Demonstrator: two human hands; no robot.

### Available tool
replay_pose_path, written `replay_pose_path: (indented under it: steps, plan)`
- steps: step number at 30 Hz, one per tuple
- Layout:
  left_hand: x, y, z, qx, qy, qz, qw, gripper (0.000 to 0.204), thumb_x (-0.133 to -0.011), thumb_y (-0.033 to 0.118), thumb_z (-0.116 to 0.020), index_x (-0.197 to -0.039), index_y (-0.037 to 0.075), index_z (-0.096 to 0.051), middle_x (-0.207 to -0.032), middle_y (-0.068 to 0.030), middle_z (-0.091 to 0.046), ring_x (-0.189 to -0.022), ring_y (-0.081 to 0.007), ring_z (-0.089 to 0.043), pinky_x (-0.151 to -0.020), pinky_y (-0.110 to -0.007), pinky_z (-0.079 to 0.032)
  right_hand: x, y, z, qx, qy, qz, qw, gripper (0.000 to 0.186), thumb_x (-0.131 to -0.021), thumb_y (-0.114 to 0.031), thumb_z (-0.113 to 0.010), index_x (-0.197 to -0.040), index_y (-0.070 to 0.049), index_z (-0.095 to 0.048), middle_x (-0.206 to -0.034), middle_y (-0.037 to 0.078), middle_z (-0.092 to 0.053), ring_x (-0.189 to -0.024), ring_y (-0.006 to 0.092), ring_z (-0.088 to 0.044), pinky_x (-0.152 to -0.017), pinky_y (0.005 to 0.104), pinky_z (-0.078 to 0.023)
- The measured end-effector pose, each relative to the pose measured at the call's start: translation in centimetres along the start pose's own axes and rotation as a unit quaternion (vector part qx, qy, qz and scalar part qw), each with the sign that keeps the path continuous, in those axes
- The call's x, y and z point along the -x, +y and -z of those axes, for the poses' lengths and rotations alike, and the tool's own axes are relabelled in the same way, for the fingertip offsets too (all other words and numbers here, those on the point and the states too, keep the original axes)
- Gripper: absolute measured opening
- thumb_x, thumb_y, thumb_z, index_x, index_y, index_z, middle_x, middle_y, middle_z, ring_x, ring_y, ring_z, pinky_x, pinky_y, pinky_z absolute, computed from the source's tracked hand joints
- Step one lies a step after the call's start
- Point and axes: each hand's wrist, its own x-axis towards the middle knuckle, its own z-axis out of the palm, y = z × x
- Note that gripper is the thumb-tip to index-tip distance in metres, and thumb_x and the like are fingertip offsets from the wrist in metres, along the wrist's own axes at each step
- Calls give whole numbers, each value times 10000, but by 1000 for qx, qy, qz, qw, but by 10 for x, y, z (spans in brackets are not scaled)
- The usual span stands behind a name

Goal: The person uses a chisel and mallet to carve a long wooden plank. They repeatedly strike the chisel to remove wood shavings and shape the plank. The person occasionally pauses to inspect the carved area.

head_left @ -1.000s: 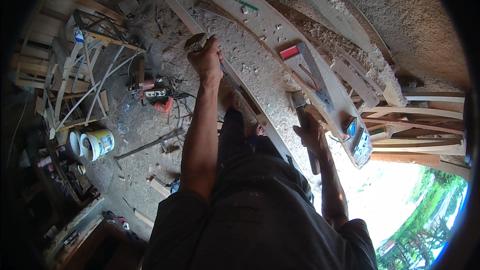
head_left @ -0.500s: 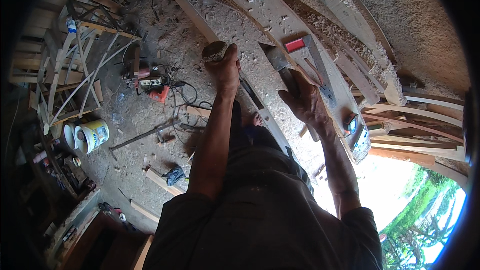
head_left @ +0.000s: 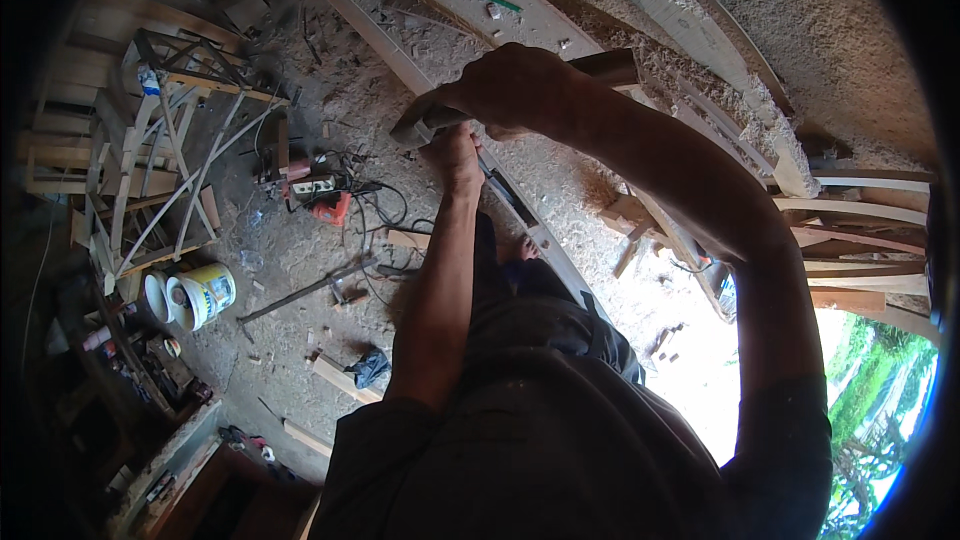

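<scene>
My left hand (head_left: 458, 158) is closed in a fist above a long narrow wooden beam (head_left: 372, 36) with a dark slot (head_left: 512, 198) cut in it. The fist wraps an upright handle; its broad, rounded head is largely covered now. My right hand (head_left: 515, 83) has crossed over just above it, closed around a long flat-bladed tool (head_left: 608, 67). One end of that tool lies over the top of my left fist, touching or nearly so. Its other end sticks out beyond my right forearm. The handle's lower end cannot be made out.
A broad plank bearing a green pencil (head_left: 498, 2) runs beyond the beam. At left are a wooden frame (head_left: 188, 165), white buckets (head_left: 212, 294) and a red power tool (head_left: 333, 208) among cables. Curved boards (head_left: 870, 207) are stacked at right. Shavings cover the floor.
My right hand has swung left and up with the flat-bladed tool, from over the plank to above my left fist. My left hand stays at the beam, closed.
</scene>
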Motion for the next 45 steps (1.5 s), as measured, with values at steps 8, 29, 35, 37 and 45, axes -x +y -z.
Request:
replay_pose_path:
  steps: [8, 29, 35, 37, 45]
  plan:
    - [2, 6, -16, 19, 12, 37, 999, 233, -849, 183, -797, -945, 96, -604, -677, 17, -532, -498, -85, -457, -459, -274, -407, 11, -4, -11, -61, 10, -67, 996, 451, -842, -116, -702, -1270, -209, -593, -938, 129, -732, -916, 341, -734, -792, 472, -608]
    - [14, 55, 58, -596, -313, -305, 674, 671, -760, 243, -869, -1364, 109, -609, -1442, -187, -512, -1220, -340, -618, -1001, -423, -527, 303, -45, -203, -272, 234, -543, 759, 408, -921, -307, -656, -1271, -108, -591, -1004, 214, -719, -938, 433, -701, -773, 519, -556]
    - [18, 16, 47, -702, -380, -256, 545, 938, -757, 273, -886, -1552, 153, -403, -1657, -190, -235, -1362, -340, -526, -1068, -391, -502, 375, -43, -221, -157, 177, -597, 767, 459, -911, -262, -683, -1351, -227, -559, -1189, 157, -694, -1025, 407, -685, -804, 510, -562]
    - [10, 0, 44, -682, -418, -258, 542, 1030, -768, 289, -881, -1597, 167, -282, -1665, -181, -217, -1393, -339, -492, -1075, -376, -493, 386, -36, -227, -161, 189, -578, 777, 583, -871, -274, -749, -1408, -184, -540, -1172, 158, -690, -1070, 393, -671, -808, 512, -574]
    - [-34, -34, 53, -649, -434, -294, 551, 948, -831, 460, -796, -1595, 195, -301, -1673, -234, -130, -1486, -406, -335, -1134, -430, -431, 236, 32, -206, -185, 238, -454, 838, 512, -910, -263, -699, -1395, -297, -538, -1035, 201, -689, -910, 435, -693, -736, 558, -560]
